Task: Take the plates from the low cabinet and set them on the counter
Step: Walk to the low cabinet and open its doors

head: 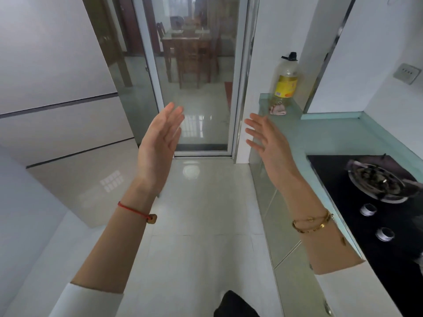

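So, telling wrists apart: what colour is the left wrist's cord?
The cord is red, seen in the head view.

Two bare hands: one left hand (pixel 160 143), one right hand (pixel 267 143). One oil bottle (pixel 285 83) at far right, on one counter (pixel 332 138). One hob (pixel 338 179) at near right, with one burner (pixel 377 181) and two knobs, a farther knob (pixel 368 209) and a nearer knob (pixel 385 234). One wall socket (pixel 407 73), far right. One red bracelet (pixel 135 211), left.

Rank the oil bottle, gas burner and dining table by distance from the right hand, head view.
1. Oil bottle, ahead of the right hand, at the counter's far end.
2. Gas burner, to the hand's right on the black hob; too close to call against the bottle.
3. Dining table, clearly farthest, beyond the glass door.
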The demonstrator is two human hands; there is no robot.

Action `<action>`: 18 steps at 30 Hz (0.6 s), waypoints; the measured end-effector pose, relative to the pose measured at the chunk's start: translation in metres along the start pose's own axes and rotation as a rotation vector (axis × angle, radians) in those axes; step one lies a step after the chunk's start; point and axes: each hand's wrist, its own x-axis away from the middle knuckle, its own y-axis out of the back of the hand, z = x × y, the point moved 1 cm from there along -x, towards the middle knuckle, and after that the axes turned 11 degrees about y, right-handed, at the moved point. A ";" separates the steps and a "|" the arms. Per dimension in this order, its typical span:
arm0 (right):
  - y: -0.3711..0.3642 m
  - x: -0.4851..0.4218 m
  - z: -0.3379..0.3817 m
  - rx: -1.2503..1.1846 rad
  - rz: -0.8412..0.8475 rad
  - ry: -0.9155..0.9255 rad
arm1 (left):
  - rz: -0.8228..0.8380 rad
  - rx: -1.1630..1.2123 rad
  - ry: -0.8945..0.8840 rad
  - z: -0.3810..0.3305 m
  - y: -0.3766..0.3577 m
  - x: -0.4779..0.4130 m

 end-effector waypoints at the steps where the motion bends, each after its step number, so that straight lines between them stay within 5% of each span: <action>1: -0.001 -0.010 -0.008 0.002 0.001 -0.003 | -0.005 -0.006 0.010 0.003 0.004 -0.010; 18: -0.005 -0.229 -0.114 -0.001 0.049 -0.079 | -0.097 0.004 0.076 0.043 0.030 -0.249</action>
